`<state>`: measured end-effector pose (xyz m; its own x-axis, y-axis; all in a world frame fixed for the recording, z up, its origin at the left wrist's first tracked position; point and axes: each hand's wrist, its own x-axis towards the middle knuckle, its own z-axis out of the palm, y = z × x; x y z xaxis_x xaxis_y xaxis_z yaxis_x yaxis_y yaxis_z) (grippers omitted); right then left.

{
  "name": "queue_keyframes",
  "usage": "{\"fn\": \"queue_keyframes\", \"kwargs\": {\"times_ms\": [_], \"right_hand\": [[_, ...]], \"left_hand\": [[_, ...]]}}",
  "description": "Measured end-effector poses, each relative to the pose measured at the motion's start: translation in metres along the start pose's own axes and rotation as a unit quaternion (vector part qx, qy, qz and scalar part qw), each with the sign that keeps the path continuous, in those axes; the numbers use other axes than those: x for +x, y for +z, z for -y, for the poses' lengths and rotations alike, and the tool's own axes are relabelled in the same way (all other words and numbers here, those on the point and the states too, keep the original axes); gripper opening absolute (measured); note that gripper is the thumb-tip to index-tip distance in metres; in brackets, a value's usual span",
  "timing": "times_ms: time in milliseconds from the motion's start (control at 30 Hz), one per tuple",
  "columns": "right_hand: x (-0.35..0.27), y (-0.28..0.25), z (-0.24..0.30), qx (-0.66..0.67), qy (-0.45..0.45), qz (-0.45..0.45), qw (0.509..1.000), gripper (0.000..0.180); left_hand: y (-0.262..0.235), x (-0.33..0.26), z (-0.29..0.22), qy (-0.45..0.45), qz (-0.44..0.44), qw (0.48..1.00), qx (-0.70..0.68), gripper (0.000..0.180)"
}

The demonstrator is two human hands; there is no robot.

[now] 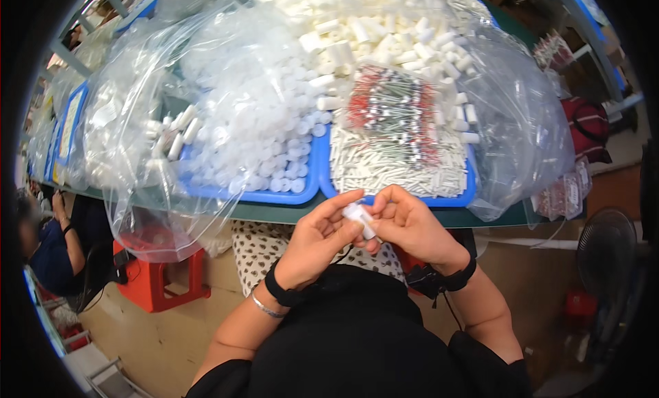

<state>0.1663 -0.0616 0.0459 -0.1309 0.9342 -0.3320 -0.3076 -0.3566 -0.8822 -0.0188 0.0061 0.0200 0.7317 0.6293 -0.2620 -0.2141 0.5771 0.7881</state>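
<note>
Just in front of the table edge, my two hands meet around a small white plastic cylinder [360, 218]. My left hand [319, 237] pinches it between thumb and fingers from the left. From the right, the thumb and fingertips of my right hand [406, 223] close on its other side. Fingers cover part of the cylinder. Right beyond my hands is a blue tray [449, 201] filled with thin white sticks. A bundle of thin metal pins with red and white ends [391, 110] lies on top of them.
Left of that tray, another blue tray [278, 197] holds many translucent round caps [281, 168]. White foam-like cylinders [371, 31] are heaped at the back. Clear plastic bags [525, 134] spread over both sides. A red stool [161, 281], a seated person [58, 250] and a fan [605, 250] are around the table.
</note>
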Motion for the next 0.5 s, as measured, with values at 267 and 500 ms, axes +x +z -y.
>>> {"fn": "queue_keyframes", "kwargs": {"times_ms": [267,500], "right_hand": [[-0.019,-0.1,0.047,-0.693,-0.168,-0.359,0.602,0.008],[-0.023,-0.169,0.035,-0.827,-0.002,-0.391,0.403,0.008]], "left_hand": [[-0.015,0.005,0.002,0.022,0.004,0.99,-0.138,0.018],[-0.009,0.003,0.003,0.004,0.017,0.992,-0.126,0.024]]}}
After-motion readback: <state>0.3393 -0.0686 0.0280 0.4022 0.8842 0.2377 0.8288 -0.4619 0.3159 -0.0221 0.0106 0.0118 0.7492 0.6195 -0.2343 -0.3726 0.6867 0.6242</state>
